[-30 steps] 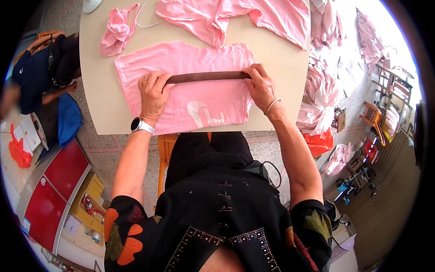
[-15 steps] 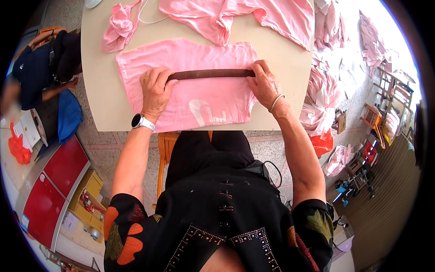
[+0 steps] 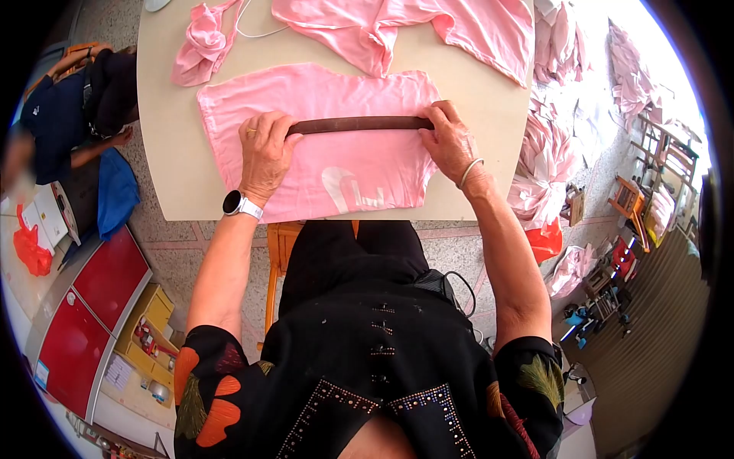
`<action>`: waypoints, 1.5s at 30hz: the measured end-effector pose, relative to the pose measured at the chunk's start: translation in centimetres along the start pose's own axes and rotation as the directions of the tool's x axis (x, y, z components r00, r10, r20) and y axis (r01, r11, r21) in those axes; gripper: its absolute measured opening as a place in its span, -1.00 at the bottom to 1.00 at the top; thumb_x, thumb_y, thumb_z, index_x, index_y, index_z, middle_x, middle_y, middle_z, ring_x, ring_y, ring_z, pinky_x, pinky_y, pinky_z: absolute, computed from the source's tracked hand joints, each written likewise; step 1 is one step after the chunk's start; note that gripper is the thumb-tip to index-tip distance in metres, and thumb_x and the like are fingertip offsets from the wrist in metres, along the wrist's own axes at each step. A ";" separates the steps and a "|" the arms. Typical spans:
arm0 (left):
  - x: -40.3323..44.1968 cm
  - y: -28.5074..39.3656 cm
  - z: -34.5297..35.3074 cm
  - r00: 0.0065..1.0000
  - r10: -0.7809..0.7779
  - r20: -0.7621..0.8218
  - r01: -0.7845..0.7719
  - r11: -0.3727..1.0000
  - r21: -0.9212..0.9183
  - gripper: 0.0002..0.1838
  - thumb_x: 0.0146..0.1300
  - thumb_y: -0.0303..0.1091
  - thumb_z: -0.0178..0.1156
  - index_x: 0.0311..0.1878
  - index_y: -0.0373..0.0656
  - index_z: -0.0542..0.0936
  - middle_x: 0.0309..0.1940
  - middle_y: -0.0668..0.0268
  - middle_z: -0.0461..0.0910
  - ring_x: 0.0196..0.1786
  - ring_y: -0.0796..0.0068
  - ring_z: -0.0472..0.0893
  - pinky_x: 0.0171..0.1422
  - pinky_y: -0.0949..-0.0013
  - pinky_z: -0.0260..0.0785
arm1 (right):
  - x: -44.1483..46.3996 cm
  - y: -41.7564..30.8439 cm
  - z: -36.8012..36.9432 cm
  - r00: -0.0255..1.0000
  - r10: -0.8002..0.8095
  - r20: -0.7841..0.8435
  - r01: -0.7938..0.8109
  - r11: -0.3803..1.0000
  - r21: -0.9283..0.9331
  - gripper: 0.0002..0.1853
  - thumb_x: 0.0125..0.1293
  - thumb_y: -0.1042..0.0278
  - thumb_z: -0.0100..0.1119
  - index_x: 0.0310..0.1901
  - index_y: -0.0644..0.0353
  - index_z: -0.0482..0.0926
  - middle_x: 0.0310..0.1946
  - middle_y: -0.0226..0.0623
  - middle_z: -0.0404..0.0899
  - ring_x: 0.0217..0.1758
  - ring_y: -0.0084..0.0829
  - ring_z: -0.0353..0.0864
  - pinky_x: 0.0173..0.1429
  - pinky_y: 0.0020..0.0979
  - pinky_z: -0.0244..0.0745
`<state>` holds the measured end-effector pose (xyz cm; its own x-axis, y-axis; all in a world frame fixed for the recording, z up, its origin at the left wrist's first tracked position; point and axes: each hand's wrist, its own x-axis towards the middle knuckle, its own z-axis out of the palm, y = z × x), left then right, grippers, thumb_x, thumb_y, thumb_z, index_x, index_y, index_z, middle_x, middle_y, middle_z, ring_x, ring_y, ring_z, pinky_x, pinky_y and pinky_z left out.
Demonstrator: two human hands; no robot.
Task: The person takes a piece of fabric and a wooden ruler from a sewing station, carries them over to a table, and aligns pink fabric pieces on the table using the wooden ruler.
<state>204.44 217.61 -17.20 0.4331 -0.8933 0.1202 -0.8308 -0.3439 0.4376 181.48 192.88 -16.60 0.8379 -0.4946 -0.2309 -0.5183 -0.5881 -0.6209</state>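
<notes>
A dark brown strip (image 3: 359, 124) lies across a pink cloth piece (image 3: 321, 157) that has a white print near its lower edge. The cloth is spread on the pale table (image 3: 172, 153). My left hand (image 3: 265, 153) is closed on the strip's left end, and my right hand (image 3: 449, 141) pinches its right end. Both hands rest over the pink cloth.
More pink cloth (image 3: 413, 30) lies at the table's far side, with a crumpled pink piece (image 3: 205, 42) and a white cord at far left. Pink bundles (image 3: 547, 161) are heaped on the right. A person in dark clothes (image 3: 57, 115) is at the left.
The table, the cloth and both hands with the strip appear slightly higher and further right in the view. Both hands keep their hold on the strip.
</notes>
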 end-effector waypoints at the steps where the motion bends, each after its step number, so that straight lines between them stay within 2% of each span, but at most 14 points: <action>1: 0.0 0.2 0.0 1.000 -0.005 0.007 0.005 1.000 0.002 -0.68 0.16 -0.34 0.36 -0.01 -0.11 0.61 -0.07 0.29 0.52 0.04 0.22 0.49 0.24 0.11 0.21 | 0.0 0.0 0.0 1.000 0.005 0.002 -0.005 1.000 0.005 -0.69 0.20 0.50 0.27 0.01 0.16 0.56 -0.01 -0.20 0.49 -0.13 -0.14 0.65 -0.03 -0.25 0.60; 7: -0.5 4.7 2.0 0.989 0.150 -0.001 -0.150 0.984 -0.092 -0.50 0.16 -0.40 0.34 0.21 -0.12 0.56 0.15 0.26 0.50 0.28 0.24 0.46 0.45 0.02 0.17 | 0.1 -0.3 -0.2 1.000 0.023 0.013 -0.023 1.000 0.003 -0.68 0.20 0.52 0.26 0.01 0.15 0.56 -0.01 -0.19 0.50 -0.12 -0.12 0.64 -0.02 -0.24 0.59; 10: -0.7 6.7 2.7 0.981 0.134 0.143 -0.125 0.990 -0.069 -0.34 0.16 -0.40 0.34 0.37 -0.12 0.44 0.31 0.27 0.41 0.41 0.25 0.36 0.55 -0.06 0.06 | 0.2 -0.4 -0.3 1.000 0.024 0.018 -0.024 1.000 0.003 -0.73 0.22 0.45 0.23 -0.03 0.15 0.52 0.00 -0.16 0.49 -0.09 -0.01 0.63 0.01 -0.10 0.55; 16: -1.3 7.0 3.7 0.981 0.074 0.180 -0.057 0.993 -0.101 -0.26 0.19 -0.33 0.32 0.46 -0.11 0.33 0.42 0.30 0.30 0.50 0.26 0.23 0.61 -0.14 -0.07 | 0.8 -2.7 -1.8 0.996 0.089 0.024 -0.091 0.992 0.086 -0.65 0.19 0.35 0.31 0.03 0.16 0.59 -0.06 -0.18 0.51 -0.10 -0.22 0.59 0.00 -0.27 0.52; 19: -1.3 7.0 3.8 0.981 0.074 0.180 -0.060 0.995 -0.081 -0.25 0.19 -0.31 0.32 0.47 -0.10 0.32 0.43 0.31 0.28 0.52 0.28 0.22 0.61 -0.14 -0.09 | 2.8 -4.2 -3.0 0.955 0.153 0.254 -0.233 0.916 0.326 -0.62 0.24 0.27 0.26 0.07 0.20 0.60 -0.09 -0.22 0.51 -0.11 -0.37 0.55 -0.03 -0.35 0.47; 20: -1.3 7.0 3.7 0.978 0.074 0.196 -0.062 0.996 -0.069 -0.25 0.19 -0.32 0.32 0.47 -0.10 0.31 0.43 0.31 0.29 0.52 0.28 0.21 0.61 -0.14 -0.10 | 3.1 -4.7 -2.5 0.978 0.074 0.194 -0.127 0.952 0.279 -0.66 0.33 0.31 0.17 0.08 0.26 0.59 -0.17 -0.26 0.55 -0.16 -0.47 0.52 -0.06 -0.41 0.44; 23: -1.3 7.0 3.3 0.971 0.066 0.228 -0.055 0.997 -0.053 -0.23 0.17 -0.33 0.32 0.48 -0.09 0.29 0.43 0.31 0.29 0.52 0.30 0.21 0.62 -0.13 -0.12 | 4.6 -5.0 -0.8 0.967 0.000 0.254 -0.112 0.897 0.427 -0.72 0.36 0.38 0.14 0.05 0.28 0.59 -0.26 -0.27 0.59 -0.23 -0.51 0.51 -0.09 -0.45 0.43; 26: -1.3 7.0 3.3 0.973 0.063 0.223 -0.046 0.996 -0.082 -0.22 0.17 -0.34 0.32 0.48 -0.09 0.29 0.43 0.32 0.29 0.53 0.31 0.21 0.62 -0.13 -0.14 | 5.7 -6.9 0.0 0.969 -0.006 0.247 -0.114 0.876 0.468 -0.79 0.37 0.44 0.14 -0.02 0.28 0.62 -0.37 -0.28 0.59 -0.31 -0.51 0.51 -0.14 -0.47 0.43; 29: -1.4 6.8 3.5 0.975 0.074 0.209 -0.058 0.995 -0.078 -0.22 0.16 -0.34 0.31 0.48 -0.10 0.29 0.43 0.32 0.29 0.53 0.31 0.22 0.62 -0.13 -0.15 | 6.9 -9.0 0.2 0.963 -0.005 0.268 -0.089 0.937 0.339 -0.84 0.35 0.43 0.19 -0.11 0.31 0.64 -0.39 -0.27 0.59 -0.34 -0.51 0.53 -0.16 -0.44 0.46; 32: -1.5 6.6 3.7 0.978 0.079 0.193 -0.068 0.996 -0.064 -0.23 0.15 -0.33 0.32 0.46 -0.11 0.30 0.43 0.32 0.30 0.52 0.31 0.22 0.61 -0.13 -0.14 | 7.3 -9.0 2.2 0.980 0.028 0.197 -0.083 0.956 0.280 -0.82 0.34 0.34 0.21 -0.22 0.29 0.68 -0.34 -0.09 0.68 -0.28 -0.22 0.69 -0.14 -0.29 0.54; 34: -1.5 6.6 3.6 0.979 0.077 0.191 -0.065 0.996 -0.068 -0.24 0.14 -0.33 0.32 0.45 -0.13 0.32 0.42 0.31 0.30 0.52 0.31 0.23 0.60 -0.14 -0.14 | 7.4 -9.1 2.7 0.979 -0.009 0.204 -0.042 0.968 0.246 -0.83 0.33 0.33 0.21 -0.22 0.26 0.68 -0.34 -0.10 0.67 -0.27 -0.17 0.68 -0.15 -0.26 0.55; 37: -1.4 6.7 3.6 0.991 0.077 0.109 -0.064 0.991 -0.114 -0.40 0.15 -0.36 0.19 0.32 -0.21 0.46 0.32 0.28 0.41 0.46 0.31 0.33 0.56 -0.18 -0.04 | 7.4 -8.6 3.8 0.978 -0.092 0.187 0.059 0.983 0.175 -0.82 0.33 0.29 0.20 -0.21 0.20 0.69 -0.32 -0.12 0.64 -0.24 -0.10 0.67 -0.14 -0.20 0.56; 41: -1.5 6.7 3.9 0.991 0.080 0.104 -0.068 0.992 -0.106 -0.38 0.14 -0.35 0.21 0.33 -0.21 0.45 0.32 0.29 0.40 0.44 0.29 0.33 0.57 -0.18 -0.04 | 7.2 -8.6 4.1 0.972 -0.111 0.208 0.094 0.992 0.088 -0.83 0.35 0.26 0.16 -0.20 0.09 0.71 -0.30 -0.16 0.63 -0.19 -0.07 0.66 -0.11 -0.17 0.57; 45: -1.5 6.7 3.9 0.991 0.075 0.110 -0.061 0.991 -0.119 -0.38 0.14 -0.33 0.22 0.33 -0.22 0.45 0.30 0.29 0.40 0.41 0.27 0.34 0.57 -0.18 -0.05 | 7.0 -8.7 4.4 0.968 -0.191 0.165 0.179 0.980 0.085 -0.85 0.33 0.29 0.15 -0.23 0.10 0.68 -0.31 -0.19 0.62 -0.19 -0.07 0.66 -0.11 -0.13 0.56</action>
<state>196.89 215.56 -17.91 0.3287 -0.9429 0.0534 -0.8081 -0.2515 0.5327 192.59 197.34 -16.14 0.9382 -0.2604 -0.2281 -0.3430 -0.6105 -0.7139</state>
